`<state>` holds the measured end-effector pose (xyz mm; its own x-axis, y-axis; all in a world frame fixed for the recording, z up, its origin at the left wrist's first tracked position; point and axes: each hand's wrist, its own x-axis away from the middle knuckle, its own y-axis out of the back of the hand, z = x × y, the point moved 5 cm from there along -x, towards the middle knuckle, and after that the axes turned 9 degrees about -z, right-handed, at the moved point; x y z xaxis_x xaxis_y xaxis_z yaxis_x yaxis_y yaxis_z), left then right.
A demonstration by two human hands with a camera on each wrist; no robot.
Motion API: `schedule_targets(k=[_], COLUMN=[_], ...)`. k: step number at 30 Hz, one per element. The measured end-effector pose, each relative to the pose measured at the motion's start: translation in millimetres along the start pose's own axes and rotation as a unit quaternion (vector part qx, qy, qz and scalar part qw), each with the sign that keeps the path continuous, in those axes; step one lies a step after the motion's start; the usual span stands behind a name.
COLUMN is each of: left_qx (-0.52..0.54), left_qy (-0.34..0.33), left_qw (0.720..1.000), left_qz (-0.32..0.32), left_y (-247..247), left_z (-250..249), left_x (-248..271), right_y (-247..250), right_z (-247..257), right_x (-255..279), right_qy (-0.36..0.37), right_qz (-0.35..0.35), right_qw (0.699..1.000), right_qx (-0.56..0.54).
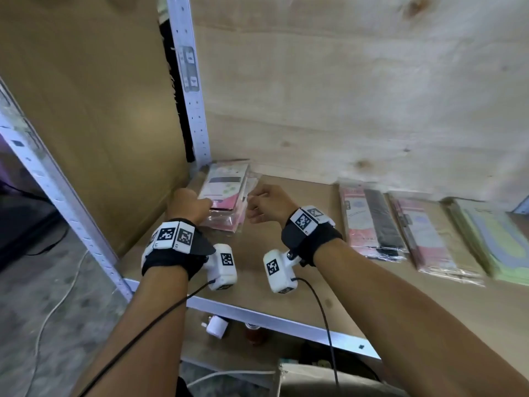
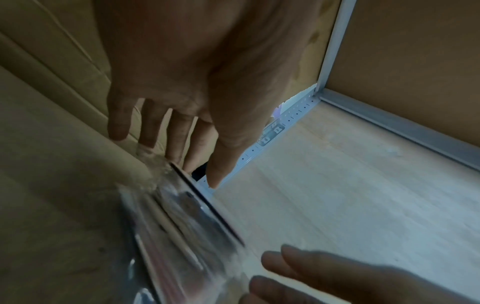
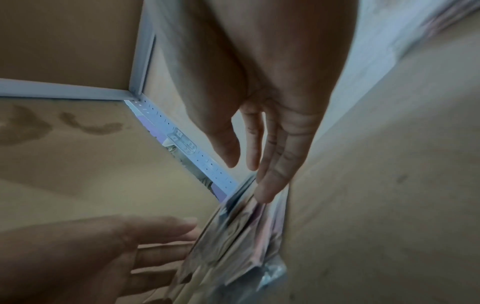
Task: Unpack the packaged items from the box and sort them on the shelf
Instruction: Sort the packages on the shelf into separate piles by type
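At the shelf's (image 1: 257, 253) back-left corner, left hand (image 1: 190, 204) & right hand (image 1: 269, 203), fingers straight, flank the packet stack (image 1: 226, 190), prob. squaring it vs. the post; nothing gripped. Other packets (image 1: 372, 222) lie further right.

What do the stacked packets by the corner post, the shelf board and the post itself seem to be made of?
Stacked packets: printed card inserts in clear glossy plastic sleeves, going by the glare and crinkles in the wrist views. Shelf board: matte brown, probably fibreboard or cardboard; no grain shows. Corner post: metal painted white, likely steel, with rows of punched holes.
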<state>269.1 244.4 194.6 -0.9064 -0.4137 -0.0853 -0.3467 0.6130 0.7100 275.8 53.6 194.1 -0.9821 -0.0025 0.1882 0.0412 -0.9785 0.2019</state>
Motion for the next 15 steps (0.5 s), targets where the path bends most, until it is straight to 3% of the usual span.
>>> schedule_targets(k=[6, 10, 15], left_qx=[-0.015, -0.026, -0.052], left_qy=[-0.023, 0.001, -0.006], left_qw=[0.999, 0.999, 0.999], left_qz=[-0.016, -0.021, 0.003], left_y=[-1.5, -5.1, -11.2], left_z=[-5.1, -7.2, -15.1], left_x=[6.6, 6.3, 12.1], right_y=[-12.2, -1.3, 32.4], right_z=[-4.1, -9.8, -16.1], right_x=[-7.2, -5.6, 1.5], right_qy=[0.016, 0.021, -0.015], right_qz=[-0.024, -0.029, -0.038], right_qw=[1.0, 0.999, 0.998], right_qx=[0.006, 0.031, -0.043])
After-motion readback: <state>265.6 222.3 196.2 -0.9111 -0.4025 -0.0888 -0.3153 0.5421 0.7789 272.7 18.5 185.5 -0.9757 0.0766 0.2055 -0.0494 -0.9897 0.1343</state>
